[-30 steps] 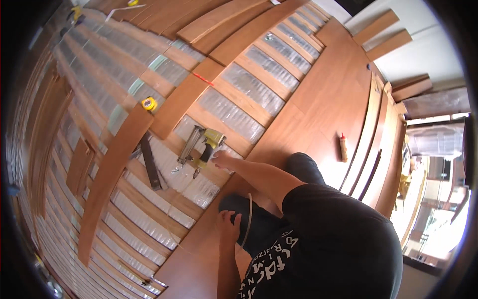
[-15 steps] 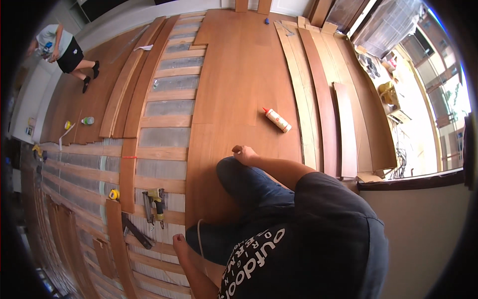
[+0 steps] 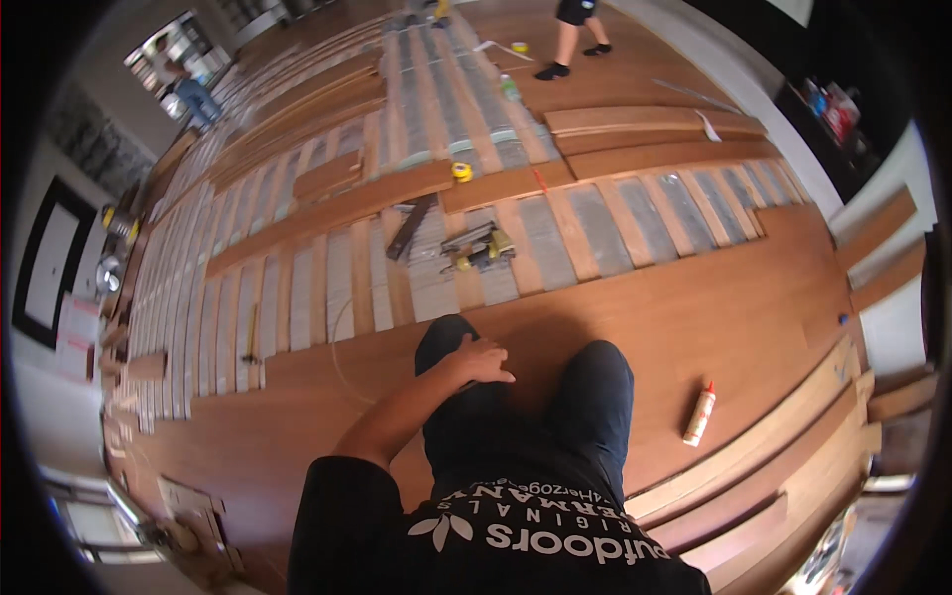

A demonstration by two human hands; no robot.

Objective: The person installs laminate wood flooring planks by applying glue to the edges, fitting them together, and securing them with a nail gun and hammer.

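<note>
Floor (image 3: pixel 674 317) running wide rightward, breaking at a stepped edge along exposed battens (image 3: pixel 573 238), co-worker (image 3: pixel 577 40) mostly cut off by the upper rim, right hand out of view, state impossible to tell, left hand (image 3: pixel 482 360) loosely spread over left knee (image 3: pixel 443 335), contact unclear, nail gun (image 3: pixel 486 247) lying across battens beyond.

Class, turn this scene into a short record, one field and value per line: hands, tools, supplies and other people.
Left hand: bare left hand, fingers loosely open, over the dark-blue-clad left knee
Right hand: not in view
Tool: yellow-and-black nail gun, lying over pale wooden battens
Beside it: dark, flat, elongated bar
Measuring: yellow rounded tape measure, by the end of a long reddish-brown wooden board
Supplies: pale cylindrical bottle with red tip
Others: person in dark shorts; person in blue trousers
</note>
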